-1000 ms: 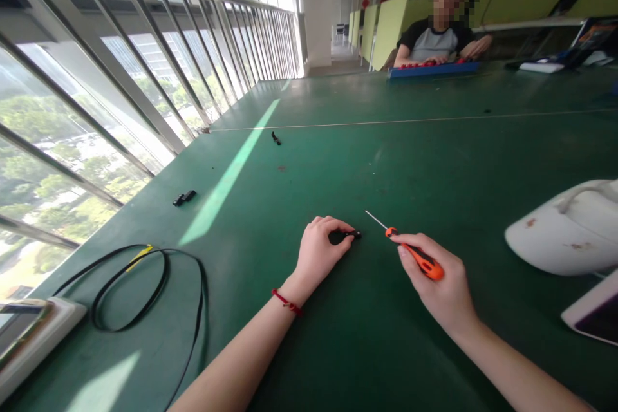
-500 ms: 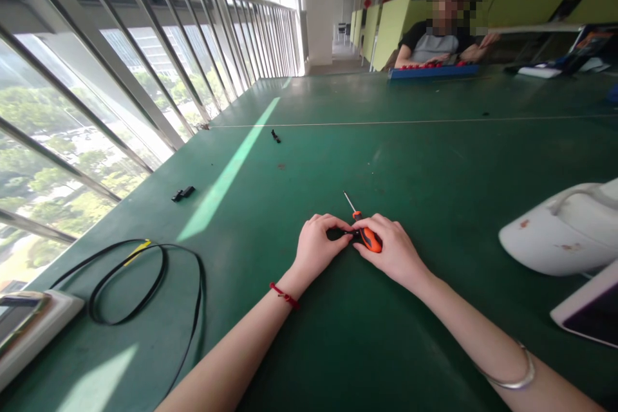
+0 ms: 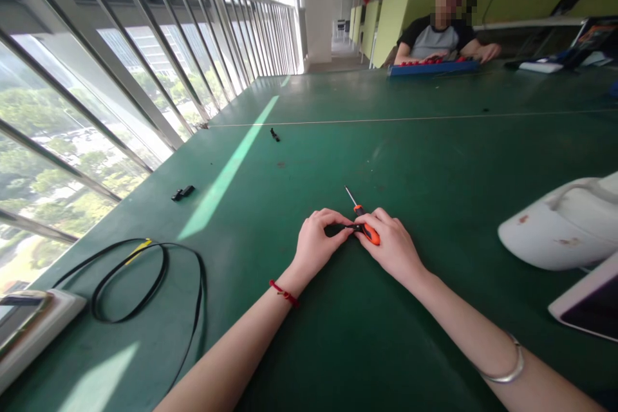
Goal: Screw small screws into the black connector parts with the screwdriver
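Close together above the green table (image 3: 309, 174), both hands meet at a small black part (image 3: 355, 228). My left hand (image 3: 316, 241), with a red cord at the wrist, pinches this part between thumb and fingers. An orange and black screwdriver (image 3: 371, 234) lies within my right hand (image 3: 390, 244), its metal shaft pointing forward and slightly left. The fingertips of my right hand also close at the right end of the black part. Fingers hide much of the part, so its shape is unclear.
Small black pieces (image 3: 183, 193) lie at the left, another (image 3: 275, 135) farther forward. A looped black cable (image 3: 167, 264) and a pale box (image 3: 62, 312) are at the near left. White objects (image 3: 555, 225) stand at the right. Across the table a person (image 3: 437, 38) sits behind a blue tray (image 3: 434, 68).
Both hands have shifted very slightly forward with the black part and the screwdriver. The person across the table has lowered a raised hand towards the tabletop.
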Motion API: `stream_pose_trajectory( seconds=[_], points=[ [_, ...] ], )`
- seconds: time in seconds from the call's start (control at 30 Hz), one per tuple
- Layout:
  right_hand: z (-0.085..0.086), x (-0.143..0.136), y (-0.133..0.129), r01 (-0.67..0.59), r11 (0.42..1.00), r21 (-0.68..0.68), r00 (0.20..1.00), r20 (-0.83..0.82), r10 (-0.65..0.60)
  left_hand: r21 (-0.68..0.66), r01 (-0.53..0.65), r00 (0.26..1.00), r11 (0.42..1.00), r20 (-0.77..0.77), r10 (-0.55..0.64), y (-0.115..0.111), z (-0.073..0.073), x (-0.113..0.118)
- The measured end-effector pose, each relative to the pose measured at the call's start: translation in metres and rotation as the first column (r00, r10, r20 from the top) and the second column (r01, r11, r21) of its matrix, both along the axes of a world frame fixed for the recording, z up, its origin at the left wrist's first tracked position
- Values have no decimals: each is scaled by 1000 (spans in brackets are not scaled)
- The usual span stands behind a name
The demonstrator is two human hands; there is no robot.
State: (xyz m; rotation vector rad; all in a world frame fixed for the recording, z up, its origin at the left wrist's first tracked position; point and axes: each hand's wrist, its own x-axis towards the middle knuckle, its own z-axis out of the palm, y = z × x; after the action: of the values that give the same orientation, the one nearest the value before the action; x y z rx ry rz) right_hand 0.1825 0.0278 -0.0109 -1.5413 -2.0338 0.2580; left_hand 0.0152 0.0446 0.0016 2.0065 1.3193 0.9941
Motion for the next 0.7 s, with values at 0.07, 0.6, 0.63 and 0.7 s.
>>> stream_pose_trajectory(
  seconds=[0.07,0.6,0.63,0.7],
  points=[
    [0,3,-2,10,1000,-6,999,-39,-11,62,-9,1000,998,-16,10,-4,1,-1],
    [3,14,-22,-91,995,46,993,-70,94,90,105,984,990,-153,-91,-24,3,-7],
    [4,14,-21,-92,995,48,994,-63,94,85,111,983,990,-156,-97,-24,3,-7],
    [4,14,-21,-97,994,46,994,-49,99,77,119,983,990,-150,-107,-24,2,-6]
  ],
)
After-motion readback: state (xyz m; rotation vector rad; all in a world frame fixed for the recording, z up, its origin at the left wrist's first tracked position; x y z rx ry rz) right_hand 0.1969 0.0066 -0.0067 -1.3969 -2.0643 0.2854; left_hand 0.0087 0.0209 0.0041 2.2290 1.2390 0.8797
